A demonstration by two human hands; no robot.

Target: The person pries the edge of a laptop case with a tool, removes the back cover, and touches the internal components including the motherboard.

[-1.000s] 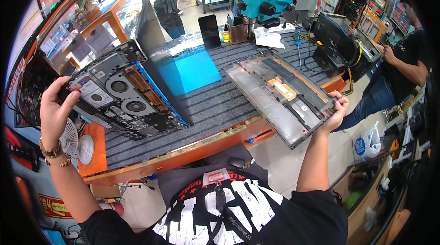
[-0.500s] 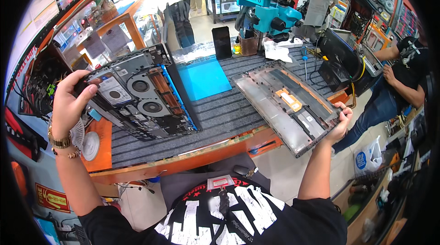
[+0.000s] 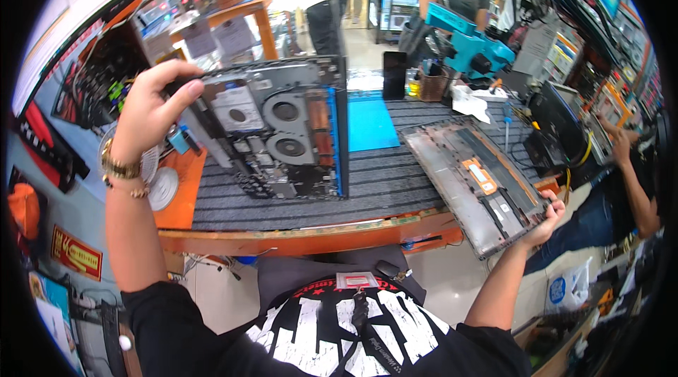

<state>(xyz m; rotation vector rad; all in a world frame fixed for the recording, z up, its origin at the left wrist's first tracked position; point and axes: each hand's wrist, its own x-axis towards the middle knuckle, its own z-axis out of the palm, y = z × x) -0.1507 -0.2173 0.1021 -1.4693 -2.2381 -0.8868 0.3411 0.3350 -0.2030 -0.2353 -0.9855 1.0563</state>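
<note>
My left hand grips the top left corner of an opened laptop body, held nearly upright on the grey striped bench mat. Its inside faces me, showing two fans, a silver drive, copper heat pipes and a dark board. My right hand holds the right edge of a detached bottom cover, which lies tilted over the mat, inner side up, with an orange patch on it. A light blue mat lies behind the laptop, between it and the cover.
A dark phone, a pen cup, a teal microscope, a blue screwdriver and dark equipment line the back and right. A white fan is at left. A co-worker's arm is at right; people stand beyond the bench.
The laptop body has swung more upright, its face turned toward me, with my left hand moving up and right. The view has shifted, and the cover appears further right.
</note>
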